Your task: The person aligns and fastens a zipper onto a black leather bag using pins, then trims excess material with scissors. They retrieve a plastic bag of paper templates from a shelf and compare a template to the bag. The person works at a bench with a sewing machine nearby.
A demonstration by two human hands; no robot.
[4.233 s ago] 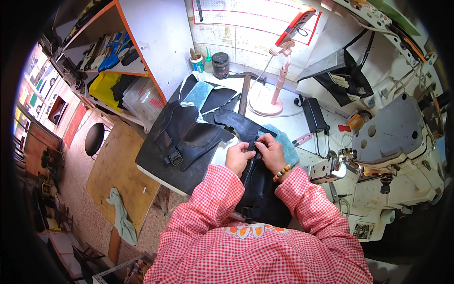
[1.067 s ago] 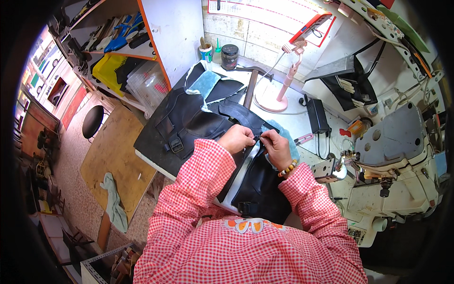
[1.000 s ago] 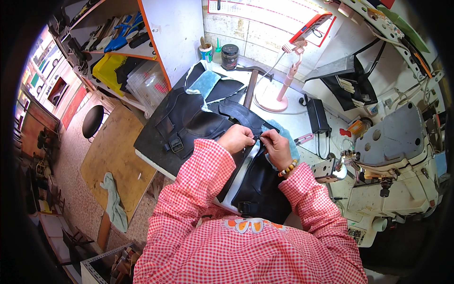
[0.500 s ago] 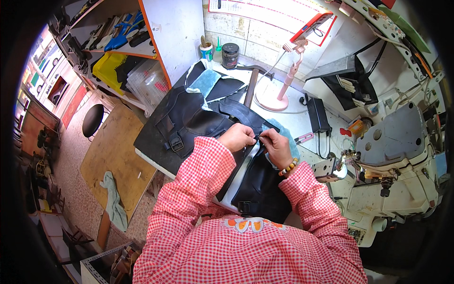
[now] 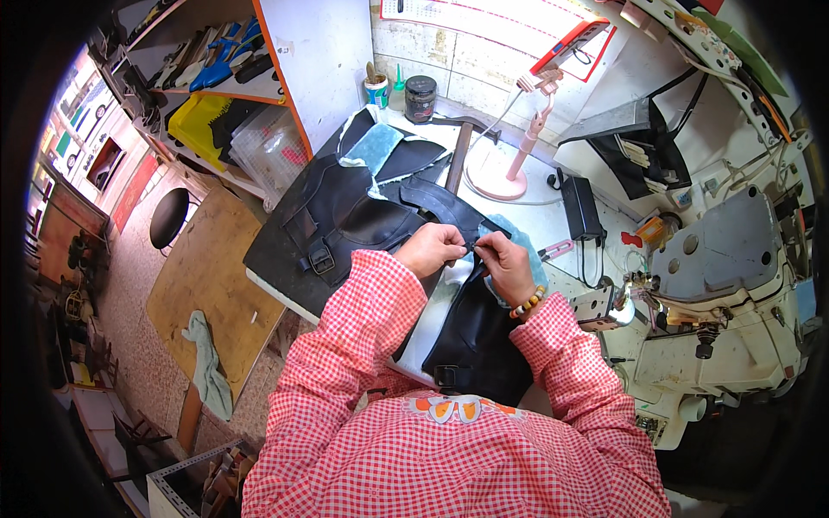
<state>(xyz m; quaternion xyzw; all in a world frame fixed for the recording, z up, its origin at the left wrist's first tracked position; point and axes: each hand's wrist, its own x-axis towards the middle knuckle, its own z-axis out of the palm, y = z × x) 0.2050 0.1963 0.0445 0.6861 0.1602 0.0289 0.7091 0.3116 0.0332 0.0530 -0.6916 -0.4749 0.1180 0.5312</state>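
On the tabletop (image 5: 535, 216): black leather piece (image 5: 475, 328), same spot as before.
Left hand (image 5: 429, 249): fingers still pinched shut on its top edge.
Right hand (image 5: 505, 266): fingers still pinching there too, touching the left.

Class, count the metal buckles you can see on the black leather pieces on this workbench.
2: one buckle on the strap left of the left hand, another near the person's chest. Others may be hidden.

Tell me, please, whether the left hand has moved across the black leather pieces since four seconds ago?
Cannot tell: the camera itself shifted. The left hand meets the right hand on the black leather piece, below the pink stand, much as before.
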